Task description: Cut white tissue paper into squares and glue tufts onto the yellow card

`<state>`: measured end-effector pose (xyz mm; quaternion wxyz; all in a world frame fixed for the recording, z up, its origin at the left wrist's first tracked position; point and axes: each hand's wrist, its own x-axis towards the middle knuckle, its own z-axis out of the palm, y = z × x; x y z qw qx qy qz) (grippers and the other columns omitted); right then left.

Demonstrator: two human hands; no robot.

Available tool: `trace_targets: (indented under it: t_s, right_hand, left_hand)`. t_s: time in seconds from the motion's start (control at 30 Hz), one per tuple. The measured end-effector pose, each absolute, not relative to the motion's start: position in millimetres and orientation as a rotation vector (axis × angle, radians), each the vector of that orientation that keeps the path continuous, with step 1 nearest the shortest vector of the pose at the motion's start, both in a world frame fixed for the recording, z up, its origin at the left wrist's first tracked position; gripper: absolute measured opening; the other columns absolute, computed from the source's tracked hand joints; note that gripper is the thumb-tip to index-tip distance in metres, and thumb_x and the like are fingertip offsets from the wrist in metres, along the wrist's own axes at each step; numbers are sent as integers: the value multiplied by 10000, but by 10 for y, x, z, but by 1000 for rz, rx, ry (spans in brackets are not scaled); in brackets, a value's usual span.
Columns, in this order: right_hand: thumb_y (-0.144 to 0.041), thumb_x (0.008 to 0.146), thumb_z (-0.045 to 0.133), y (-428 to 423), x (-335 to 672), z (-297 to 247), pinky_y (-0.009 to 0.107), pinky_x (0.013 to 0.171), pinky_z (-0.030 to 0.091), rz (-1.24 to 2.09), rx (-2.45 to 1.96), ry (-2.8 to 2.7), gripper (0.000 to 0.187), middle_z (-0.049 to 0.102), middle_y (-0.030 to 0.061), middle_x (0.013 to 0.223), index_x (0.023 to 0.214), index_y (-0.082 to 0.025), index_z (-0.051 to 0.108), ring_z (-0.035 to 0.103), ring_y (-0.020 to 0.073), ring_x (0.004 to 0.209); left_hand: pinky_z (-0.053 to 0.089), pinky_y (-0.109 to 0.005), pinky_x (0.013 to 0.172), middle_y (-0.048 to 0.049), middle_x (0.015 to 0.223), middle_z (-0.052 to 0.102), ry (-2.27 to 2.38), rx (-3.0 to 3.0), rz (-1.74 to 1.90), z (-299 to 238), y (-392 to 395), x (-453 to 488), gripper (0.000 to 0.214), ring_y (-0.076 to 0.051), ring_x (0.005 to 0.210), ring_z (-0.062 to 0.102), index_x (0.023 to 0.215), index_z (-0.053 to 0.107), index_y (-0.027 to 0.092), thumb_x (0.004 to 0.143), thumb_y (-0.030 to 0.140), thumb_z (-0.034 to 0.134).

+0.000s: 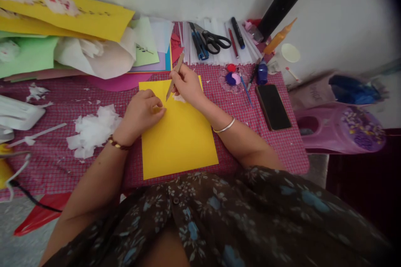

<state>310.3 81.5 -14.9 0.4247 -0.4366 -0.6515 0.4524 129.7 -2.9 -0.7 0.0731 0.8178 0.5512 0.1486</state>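
A yellow sheet of paper lies on the checked tablecloth in front of me. My right hand pinches a flat brown stick over the sheet's upper part, its narrow tip pointing down at the paper. Beside that hand, a small white tissue piece rests on the sheet, partly hidden by the fingers. My left hand is over the sheet's left edge, fingers curled and thumb close to the index finger. Whatever may be between them is too small to make out. Left of it sits a pile of torn white tissue.
Black scissors, a blue cutter and markers lie on white sticks at the back. A paint dish, brush and phone are at right. Stacked coloured papers fill the back left; a white glue gun lies below them.
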Motion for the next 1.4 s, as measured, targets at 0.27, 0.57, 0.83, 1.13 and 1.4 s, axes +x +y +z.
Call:
trace_targets:
  t_s: [0.27, 0.57, 0.83, 1.13, 1.4]
  right_hand:
    - [-324, 1071, 472, 875, 3093, -279, 332, 820, 626, 1086, -1001, -1614, 183, 561, -51, 700, 950, -224, 567, 716, 156, 731]
    - [-346, 1068, 478, 846, 3061, -306, 270, 648, 608, 1190, -985, -1634, 206, 565, -46, 684, 917, -230, 557, 666, 129, 593]
    - [-284, 1049, 503, 767, 3020, -274, 276, 650, 601, 1253, -1005, -1632, 171, 582, -55, 639, 891, -231, 538, 659, 130, 559]
    - [-374, 1063, 498, 784, 2992, -334, 195, 539, 542, 1251, -994, -1557, 229, 553, -74, 622, 880, -238, 519, 613, 88, 494]
    - [-333, 1065, 487, 816, 3012, -369, 285, 682, 611, 1199, -1071, -1560, 179, 565, -63, 638, 927, -236, 548, 659, 129, 563]
  left_hand:
    - [502, -402, 813, -88, 843, 637, 1777, 2441, 456, -81, 28, 1306, 145, -260, 865, 616, 722, 571, 223, 862, 193, 549]
    - [474, -362, 758, -59, 771, 619, 1899, 2228, 572, -41, 97, 1149, 151, -228, 820, 603, 686, 491, 225, 804, 168, 566]
    - [473, -316, 720, -50, 834, 669, 1647, 2214, 488, 108, -28, 1135, 157, -196, 788, 631, 817, 681, 205, 844, 234, 529]
    - [486, -318, 739, -60, 859, 680, 1644, 2209, 449, 92, -33, 1209, 179, -202, 800, 644, 831, 702, 207, 832, 280, 539]
    - [482, -337, 727, -56, 842, 667, 1728, 2201, 496, 123, -45, 1213, 138, -214, 802, 636, 865, 683, 210, 850, 220, 546]
